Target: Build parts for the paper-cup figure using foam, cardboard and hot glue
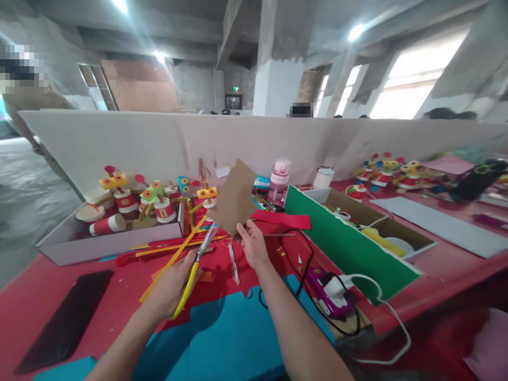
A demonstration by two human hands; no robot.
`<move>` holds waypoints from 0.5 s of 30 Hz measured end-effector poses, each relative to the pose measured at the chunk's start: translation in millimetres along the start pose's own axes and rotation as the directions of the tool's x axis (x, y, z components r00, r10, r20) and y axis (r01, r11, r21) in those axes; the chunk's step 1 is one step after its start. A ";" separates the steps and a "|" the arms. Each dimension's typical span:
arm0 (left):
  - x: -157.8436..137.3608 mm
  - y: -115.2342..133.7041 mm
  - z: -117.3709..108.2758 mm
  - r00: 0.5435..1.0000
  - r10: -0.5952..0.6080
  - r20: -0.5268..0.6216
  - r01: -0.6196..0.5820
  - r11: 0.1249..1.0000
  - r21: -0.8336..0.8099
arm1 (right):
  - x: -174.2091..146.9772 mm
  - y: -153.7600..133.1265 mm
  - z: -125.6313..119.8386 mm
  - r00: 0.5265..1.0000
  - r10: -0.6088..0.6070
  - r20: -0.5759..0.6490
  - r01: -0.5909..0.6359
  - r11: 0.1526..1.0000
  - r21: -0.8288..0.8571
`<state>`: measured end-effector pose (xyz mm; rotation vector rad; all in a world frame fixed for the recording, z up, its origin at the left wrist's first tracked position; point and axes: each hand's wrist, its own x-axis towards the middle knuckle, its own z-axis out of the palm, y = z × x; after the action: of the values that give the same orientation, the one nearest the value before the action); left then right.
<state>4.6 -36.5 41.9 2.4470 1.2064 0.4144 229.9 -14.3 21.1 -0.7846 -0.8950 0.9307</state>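
My left hand (pixel 174 281) grips a pair of scissors (pixel 186 292) with yellow handles, the metal blades parted and pointing up and away. Held up in my right hand (pixel 252 246) is a piece of brown cardboard (pixel 235 198), pinched at its lower edge. The scissor tips are near the cardboard's lower left corner, and I cannot tell if they touch it. Below the cardboard lies a white pen-like tool (pixel 234 264) on the red table covering. Yellow paper strips (pixel 174 260) lie beside my left hand. Blue sheet material (pixel 214 338) spreads under my forearms.
At left are a black phone-like slab (pixel 65 320) and a white box (pixel 115 246) of paper-cup figures. A green-sided divided box (pixel 341 243) stands right, near a purple power strip (pixel 331 296) with cables. A pink bottle (pixel 280 180) stands before the white partition (pixel 159 137).
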 end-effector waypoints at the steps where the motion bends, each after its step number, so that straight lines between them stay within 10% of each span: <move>1: -0.3 0.8 0.4 1.000 0.004 0.003 -0.004 1.000 0.010 | -1.4 1.2 2.1 0.999 0.008 0.031 -0.008 1.000 0.012; 15: -0.6 2.4 4.5 0.999 0.037 -0.018 -0.036 0.999 0.036 | -11.9 1.6 13.6 0.974 0.041 0.224 -0.041 0.999 -0.007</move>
<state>7.8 -39.3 39.0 2.5043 1.1879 0.4302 213.5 -22.1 21.9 -0.7105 -1.0799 1.0698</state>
